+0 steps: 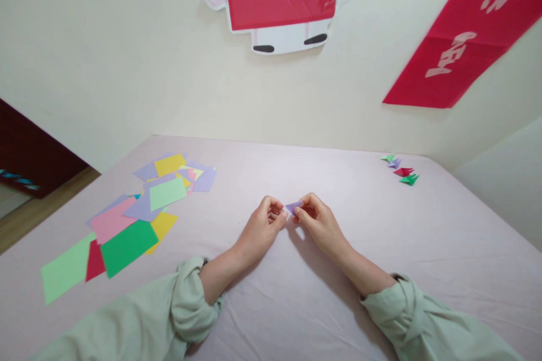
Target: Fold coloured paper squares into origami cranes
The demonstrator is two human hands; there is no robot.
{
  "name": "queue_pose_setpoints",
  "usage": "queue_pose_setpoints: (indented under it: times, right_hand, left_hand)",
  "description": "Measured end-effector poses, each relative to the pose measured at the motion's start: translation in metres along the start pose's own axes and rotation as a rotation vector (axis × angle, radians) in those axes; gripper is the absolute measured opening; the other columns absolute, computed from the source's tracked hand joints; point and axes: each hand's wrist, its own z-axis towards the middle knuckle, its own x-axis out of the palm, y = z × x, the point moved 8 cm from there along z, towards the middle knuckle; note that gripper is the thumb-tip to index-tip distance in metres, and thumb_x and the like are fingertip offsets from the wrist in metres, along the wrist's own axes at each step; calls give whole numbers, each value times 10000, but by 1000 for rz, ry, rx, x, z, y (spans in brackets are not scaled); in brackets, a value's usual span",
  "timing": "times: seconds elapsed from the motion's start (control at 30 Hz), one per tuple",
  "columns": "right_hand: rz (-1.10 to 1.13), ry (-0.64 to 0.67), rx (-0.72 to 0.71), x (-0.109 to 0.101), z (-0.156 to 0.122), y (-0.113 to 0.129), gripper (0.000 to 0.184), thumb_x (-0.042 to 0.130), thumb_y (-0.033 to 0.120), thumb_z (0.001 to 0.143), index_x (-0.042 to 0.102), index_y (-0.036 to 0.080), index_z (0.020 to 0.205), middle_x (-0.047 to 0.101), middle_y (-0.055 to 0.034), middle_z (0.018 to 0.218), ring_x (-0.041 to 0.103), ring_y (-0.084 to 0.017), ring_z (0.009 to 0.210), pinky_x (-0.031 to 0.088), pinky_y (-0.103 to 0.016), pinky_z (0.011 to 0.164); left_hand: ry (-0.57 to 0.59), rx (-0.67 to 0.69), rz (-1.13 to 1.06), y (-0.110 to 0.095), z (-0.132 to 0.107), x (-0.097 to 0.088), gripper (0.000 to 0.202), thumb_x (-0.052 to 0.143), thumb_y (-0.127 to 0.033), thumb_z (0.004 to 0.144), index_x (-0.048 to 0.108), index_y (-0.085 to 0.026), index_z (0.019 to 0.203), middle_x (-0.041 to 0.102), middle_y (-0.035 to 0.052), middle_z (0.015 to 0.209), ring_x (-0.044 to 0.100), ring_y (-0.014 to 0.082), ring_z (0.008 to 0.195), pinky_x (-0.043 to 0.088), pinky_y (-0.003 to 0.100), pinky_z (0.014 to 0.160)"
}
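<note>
My left hand (pixel 263 228) and my right hand (pixel 318 223) meet at the middle of a pale pink cloth-covered surface (pixel 296 304). Both pinch a small folded purple paper piece (pixel 293 206) between fingertips, the left at its left end, the right over its right side. Each hand has its fingers curled closed. Both forearms wear rolled-up light green sleeves.
A spread of coloured paper rectangles (pixel 135 214) lies at the left: green, pink, yellow, purple, red. Several small folded paper pieces (pixel 402 170) sit at the far right. A cream wall with red banners (pixel 461 39) rises behind. The surface's left edge drops to a wooden floor (pixel 38 208).
</note>
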Motion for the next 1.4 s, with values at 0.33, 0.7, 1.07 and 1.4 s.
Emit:
queue_pose_setpoints:
  times: [0.33,0.7,1.07,1.4]
  right_hand:
    - [147,83,122,11,-4,-6,283,644,454,804,558,189,755,640,-19,755,602,-160,723,486,-283,681]
    - [0,140,54,17,-7,-3,228,581,391,854,542,192,750,606,-1,696,582,-149,684,482,-273,662]
    - [-500,58,-236,8,-14,18,115,488,222,902,549,224,1000,637,-38,945,610,-171,814,471,-304,750]
    - [-563,100,-202,7,-12,11,84,487,288,932,522,245,995,687,-45,931,653,-190,812,489,-321,738]
  left_hand:
    - [52,-3,-35,-10,3,4,84,513,-216,865,579,-165,854,662,24,846,637,156,818,482,291,800]
    - [28,-54,-107,-6,5,-1,223,559,-356,868,579,-160,763,595,-14,711,552,122,691,430,243,687]
    - [50,-114,-61,2,6,0,262,524,-378,857,543,-167,704,556,-15,643,518,115,608,410,236,600]
    - [92,-73,-31,-4,5,2,283,506,-393,865,513,-177,681,522,-20,641,486,118,621,387,234,599]
